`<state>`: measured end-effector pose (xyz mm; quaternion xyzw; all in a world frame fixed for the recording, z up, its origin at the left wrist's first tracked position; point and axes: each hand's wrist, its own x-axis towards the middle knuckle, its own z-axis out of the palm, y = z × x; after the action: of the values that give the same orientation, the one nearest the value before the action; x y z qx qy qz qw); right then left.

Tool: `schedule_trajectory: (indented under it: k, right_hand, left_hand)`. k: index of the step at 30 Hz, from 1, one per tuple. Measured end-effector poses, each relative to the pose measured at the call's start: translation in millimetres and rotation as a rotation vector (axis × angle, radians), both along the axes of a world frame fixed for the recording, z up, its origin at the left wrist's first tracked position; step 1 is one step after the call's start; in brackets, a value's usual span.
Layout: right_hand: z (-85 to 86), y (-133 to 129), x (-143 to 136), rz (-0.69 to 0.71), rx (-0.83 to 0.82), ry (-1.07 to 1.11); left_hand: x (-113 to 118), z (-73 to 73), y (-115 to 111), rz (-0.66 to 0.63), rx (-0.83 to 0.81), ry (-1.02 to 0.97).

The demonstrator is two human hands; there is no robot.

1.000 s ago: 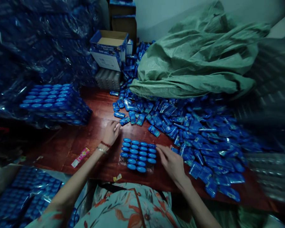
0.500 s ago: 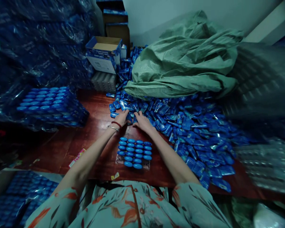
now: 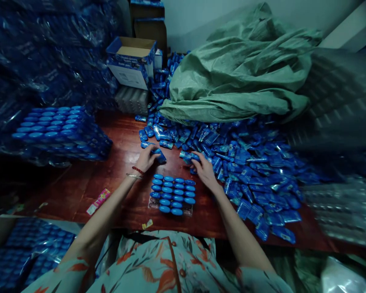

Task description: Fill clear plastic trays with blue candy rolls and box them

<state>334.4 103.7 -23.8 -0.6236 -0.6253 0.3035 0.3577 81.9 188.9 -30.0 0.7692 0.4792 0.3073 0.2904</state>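
My left hand (image 3: 147, 158) is closed on a small blue packet (image 3: 160, 156), just beyond the tray and to its left. On the other side, my right hand (image 3: 203, 166) grips another blue packet (image 3: 189, 157) by its right end. Between my forearms lies a clear plastic tray (image 3: 187, 211) filled with rows of blue oval-topped pieces (image 3: 167, 190). Some slots at its near left and near right corners show no blue piece. A large loose heap of blue packets (image 3: 250, 162) spreads behind and to the right of my right hand.
A stacked block of blue pieces (image 3: 51, 126) stands at the left, before plastic-wrapped stacks (image 3: 49, 53). An open carton (image 3: 131, 65) sits on grey trays (image 3: 131, 100) at the back. A green sack (image 3: 238, 81) covers part of the heap. Clear trays (image 3: 341, 211) lie right.
Both hands have drawn back from the heap's near edge and moved apart, left hand leftward, right hand rightward. Each now visibly holds a blue packet. The view has shifted slightly.
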Motion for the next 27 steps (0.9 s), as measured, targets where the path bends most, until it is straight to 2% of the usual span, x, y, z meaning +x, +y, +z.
schedule_trajectory:
  k: [3,4,6,9,12,16,21,24,27]
  right_hand:
    - [10.1,-60.1,21.4,-0.193,-0.041,0.262]
    - [12.2,-82.4,26.0,-0.221,-0.065,0.306]
    - [13.7,-123.7,27.3,-0.189,-0.180,0.343]
    - [9.9,-162.9,10.6,-0.161,-0.196,0.307]
    - [6.8,-170.7,-10.1,-0.172,-0.070,0.203]
    - [11.0,-165.2,-14.3,-0.204,0.032,0.087]
    - [4.8,-176.6,-9.6,-0.003,0.089,-0.012]
    - [-4.1,-185.2,-14.1,0.109,0.169,-0.040]
    - [-4.7,-186.4,-15.3,0.070,0.235,-0.021]
  left_hand:
    - [-33.3,14.9,-41.9,0.169,-0.016,-0.137]
    - [-45.9,19.2,-60.4,0.237,-0.016,-0.184]
    - [-68.7,24.7,-99.7,0.315,-0.022,-0.198]
    - [-85.1,24.3,-150.9,0.264,-0.034,-0.137]
    - [-76.6,18.7,-180.1,0.195,-0.022,-0.087]
    - [-59.3,9.4,-191.5,0.055,0.090,-0.022]
    - [-60.7,-2.0,-195.4,-0.185,0.309,0.179]
    - [-63.5,0.6,-193.9,-0.285,0.414,0.275]
    - [-67.5,9.0,-190.2,-0.333,0.414,0.276]
